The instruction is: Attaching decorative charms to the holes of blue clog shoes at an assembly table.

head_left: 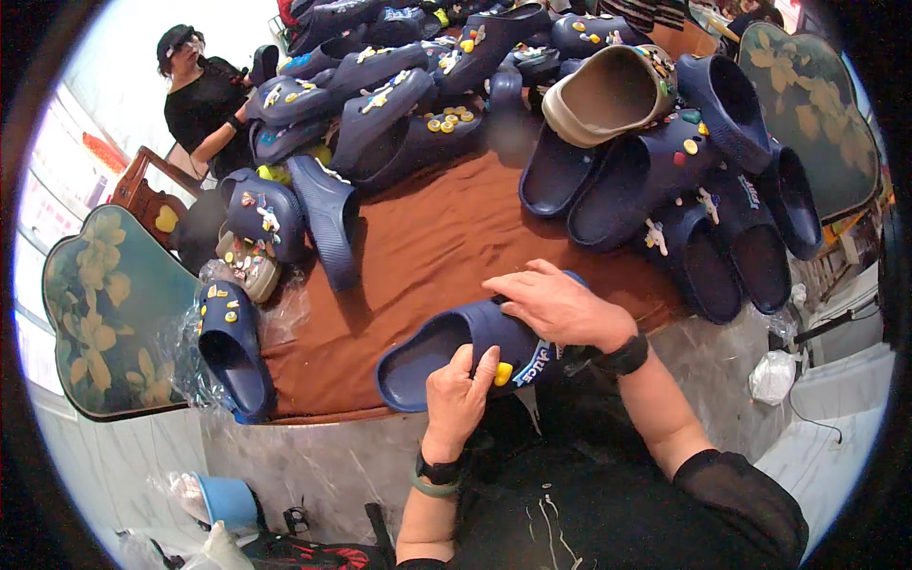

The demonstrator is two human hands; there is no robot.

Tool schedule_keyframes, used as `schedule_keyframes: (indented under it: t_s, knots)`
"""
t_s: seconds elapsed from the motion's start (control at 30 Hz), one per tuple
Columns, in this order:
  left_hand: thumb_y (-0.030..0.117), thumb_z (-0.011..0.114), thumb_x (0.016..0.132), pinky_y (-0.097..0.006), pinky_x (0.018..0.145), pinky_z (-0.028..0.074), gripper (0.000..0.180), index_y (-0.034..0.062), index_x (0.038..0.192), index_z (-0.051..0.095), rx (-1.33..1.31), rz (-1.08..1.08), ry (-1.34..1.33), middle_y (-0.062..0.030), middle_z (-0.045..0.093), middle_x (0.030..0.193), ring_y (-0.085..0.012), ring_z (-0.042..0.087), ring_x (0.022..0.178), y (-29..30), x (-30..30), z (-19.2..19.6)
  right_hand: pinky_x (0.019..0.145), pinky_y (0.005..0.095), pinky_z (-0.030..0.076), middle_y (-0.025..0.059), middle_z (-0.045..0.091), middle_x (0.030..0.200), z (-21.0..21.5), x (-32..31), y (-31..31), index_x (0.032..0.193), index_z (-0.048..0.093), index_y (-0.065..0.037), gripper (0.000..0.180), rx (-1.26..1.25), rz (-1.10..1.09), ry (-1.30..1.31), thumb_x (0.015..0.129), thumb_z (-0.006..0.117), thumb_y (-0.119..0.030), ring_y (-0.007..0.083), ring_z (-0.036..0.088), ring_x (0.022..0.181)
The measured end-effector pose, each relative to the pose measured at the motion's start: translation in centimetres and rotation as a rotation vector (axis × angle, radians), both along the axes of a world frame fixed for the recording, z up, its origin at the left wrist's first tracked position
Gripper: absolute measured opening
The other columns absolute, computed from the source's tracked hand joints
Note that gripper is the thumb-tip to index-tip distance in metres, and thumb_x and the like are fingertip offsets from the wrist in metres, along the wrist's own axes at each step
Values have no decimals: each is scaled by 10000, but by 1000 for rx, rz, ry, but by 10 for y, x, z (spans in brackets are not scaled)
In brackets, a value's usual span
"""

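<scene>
Table is covered in brown cloth (427,252), with a pile of navy clogs (366,76) across the far end and a right-hand stack (622,185) of more navy ones topped by a beige clog (579,95). Left edge: a left-hand navy group (328,214), one khaki clog (256,274), a lone navy clog (236,347) by clear plastic (182,366). Near-edge navy clog (408,370): can't tell if it's bearing on the cloth.

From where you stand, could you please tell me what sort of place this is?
Probably a small footwear workroom: charm-decorated navy clogs are heaped on a brown cloth, and clear plastic wrapping lies beside one.
</scene>
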State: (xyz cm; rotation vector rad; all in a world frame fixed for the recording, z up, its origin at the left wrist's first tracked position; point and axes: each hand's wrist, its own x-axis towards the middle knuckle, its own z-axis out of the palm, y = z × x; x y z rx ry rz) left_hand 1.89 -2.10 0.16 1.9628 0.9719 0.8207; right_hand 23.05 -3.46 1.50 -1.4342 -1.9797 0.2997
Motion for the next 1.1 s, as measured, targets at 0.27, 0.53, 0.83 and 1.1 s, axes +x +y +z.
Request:
schedule_keyframes:
  t_s: [0.27,0.53,0.83,1.1]
  knots:
    - [271,656,947,-408,483,400,342,30,742,525,68,-23,66,-202,511,615,-388,529,540,1,0,1,802,473,484,157,658,922,-7,-12,13,965,602,-46,184,-36,-173,-54,939,581,-227,353,622,910]
    - [291,648,951,-415,499,413,342,23,768,540,-16,-16,50,-209,529,631,-405,546,571,3,1,0,636,364,490,105,604,770,-23,8,21,916,582,-65,225,-13,-344,495,1008,508,-256,225,593,687]
    - [305,633,960,-410,540,450,311,20,844,593,-89,-15,6,-217,585,684,-403,604,636,1,1,6,657,304,429,45,541,801,-3,24,-13,928,666,-73,160,141,-300,452,948,637,-229,179,547,726]
    - [300,635,959,-406,532,443,319,16,824,581,-82,-8,22,-217,572,670,-401,593,619,-3,2,11,722,399,431,95,549,841,-15,19,-21,859,634,-81,233,231,-164,-10,778,782,-240,296,544,820]
